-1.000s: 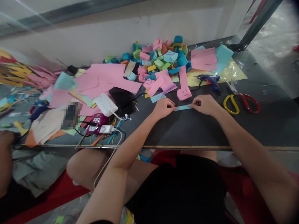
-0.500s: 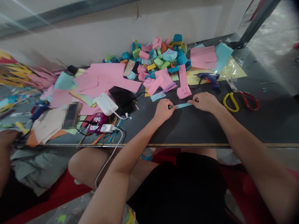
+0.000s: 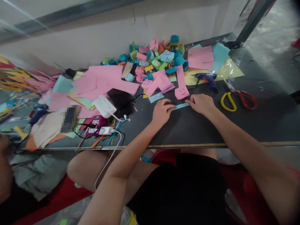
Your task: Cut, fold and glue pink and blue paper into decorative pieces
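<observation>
A light blue paper strip [image 3: 181,106] stretches between my two hands, low over the dark tabletop. My left hand [image 3: 161,112] has its thumb and a fingertip at the strip's left end, while its other fingers are raised a little apart. At the opposite end, my right hand [image 3: 202,103] pinches the strip between thumb and curled fingers. Just beyond them lies a pink paper strip [image 3: 181,78] with a folded end bearing purple marks. A small light blue paper piece [image 3: 156,97] rests beyond my left hand.
Yellow-and-red-handled scissors [image 3: 234,93] and a blue glue gun [image 3: 207,78] lie right. Paper loops [image 3: 159,57] pile against the wall. Leftward are pink sheets [image 3: 103,78], a white charger [image 3: 104,105], a purple power strip [image 3: 96,125] and another person's arm [image 3: 4,168].
My left hand's fingers have loosened and lifted from their tighter pinch at the strip's left end. My right hand keeps its pinch. The whole view has shifted slightly.
</observation>
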Demonstrator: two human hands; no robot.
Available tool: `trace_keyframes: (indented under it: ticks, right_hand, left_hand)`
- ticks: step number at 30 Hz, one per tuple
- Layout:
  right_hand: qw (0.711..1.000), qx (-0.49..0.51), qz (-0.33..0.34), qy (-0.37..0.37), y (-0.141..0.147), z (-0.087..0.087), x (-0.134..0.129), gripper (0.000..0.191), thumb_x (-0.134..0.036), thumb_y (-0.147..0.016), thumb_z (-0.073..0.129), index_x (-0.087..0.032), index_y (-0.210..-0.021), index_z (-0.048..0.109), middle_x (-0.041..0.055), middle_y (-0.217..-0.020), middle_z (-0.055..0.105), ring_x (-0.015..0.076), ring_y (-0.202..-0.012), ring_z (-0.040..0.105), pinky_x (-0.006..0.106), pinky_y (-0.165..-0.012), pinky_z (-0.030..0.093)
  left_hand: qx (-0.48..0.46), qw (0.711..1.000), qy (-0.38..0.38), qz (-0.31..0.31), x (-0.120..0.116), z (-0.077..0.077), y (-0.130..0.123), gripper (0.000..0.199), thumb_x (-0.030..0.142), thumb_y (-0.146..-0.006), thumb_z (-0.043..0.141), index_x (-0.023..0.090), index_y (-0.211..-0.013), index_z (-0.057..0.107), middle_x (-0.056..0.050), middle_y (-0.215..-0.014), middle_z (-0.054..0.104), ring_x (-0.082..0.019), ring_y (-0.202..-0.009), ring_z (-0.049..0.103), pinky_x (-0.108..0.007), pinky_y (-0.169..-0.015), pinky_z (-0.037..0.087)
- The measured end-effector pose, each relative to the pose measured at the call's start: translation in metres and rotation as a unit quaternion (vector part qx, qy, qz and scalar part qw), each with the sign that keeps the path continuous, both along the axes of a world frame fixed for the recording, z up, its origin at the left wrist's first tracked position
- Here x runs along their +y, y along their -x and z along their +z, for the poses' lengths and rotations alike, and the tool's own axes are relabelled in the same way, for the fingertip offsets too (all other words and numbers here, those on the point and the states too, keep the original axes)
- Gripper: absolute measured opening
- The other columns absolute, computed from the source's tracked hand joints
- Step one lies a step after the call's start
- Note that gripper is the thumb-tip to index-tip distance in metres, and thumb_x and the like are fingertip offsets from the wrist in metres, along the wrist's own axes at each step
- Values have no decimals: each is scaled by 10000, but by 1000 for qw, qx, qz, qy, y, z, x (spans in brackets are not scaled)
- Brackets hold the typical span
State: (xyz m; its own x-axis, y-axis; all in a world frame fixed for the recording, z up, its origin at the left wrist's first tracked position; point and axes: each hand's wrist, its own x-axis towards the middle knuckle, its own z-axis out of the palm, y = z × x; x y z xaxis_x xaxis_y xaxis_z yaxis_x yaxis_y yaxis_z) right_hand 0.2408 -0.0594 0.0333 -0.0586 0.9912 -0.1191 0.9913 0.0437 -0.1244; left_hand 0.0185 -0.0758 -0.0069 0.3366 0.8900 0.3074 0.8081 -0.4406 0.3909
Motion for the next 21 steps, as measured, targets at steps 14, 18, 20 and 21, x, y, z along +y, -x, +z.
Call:
trace_keyframes:
  ticks: [14, 18, 20, 21]
  right_hand:
    - [998, -48, 11, -50, 6, -6, -7, 405, -415, -1074, 431, -130, -1168, 701, 194, -1025, 775, 325, -998, 706, 348, -718, 449]
    - [974, 39, 129, -184, 8, -13, -13, 369, -268, -1045, 387, -124, -1071, 726, 198, -1033, 772, 320, -1055, 684, 395, -807, 501]
    - [933, 108, 270, -211, 15, -19, -18, 349, -286, -1028, 434, -147, -1136, 736, 177, -1144, 773, 307, -1136, 677, 436, -950, 520]
    - [910, 135, 338, -200, 19, -24, -22, 365, -313, -1020, 468, -162, -1236, 720, 163, -1244, 757, 303, -1205, 665, 457, -1023, 512]
  left_hand:
    - [191, 976, 36, -95, -73, 11, 33, 669, 500, -1072, 392, 52, -1565, 453, -187, -1626, 477, -284, -1521, 482, -431, -1251, 426]
    - [186, 977, 31, -99, -69, 10, 29, 706, 543, -1060, 392, 40, -1552, 456, -214, -1603, 503, -302, -1523, 476, -451, -1221, 454]
    - [187, 977, 23, -95, -67, 9, 25, 702, 538, -1058, 391, 29, -1536, 468, -235, -1593, 508, -312, -1516, 484, -458, -1202, 468]
    - [188, 978, 20, -94, -67, 8, 23, 698, 530, -1057, 393, 18, -1525, 477, -248, -1581, 517, -318, -1509, 493, -460, -1196, 472]
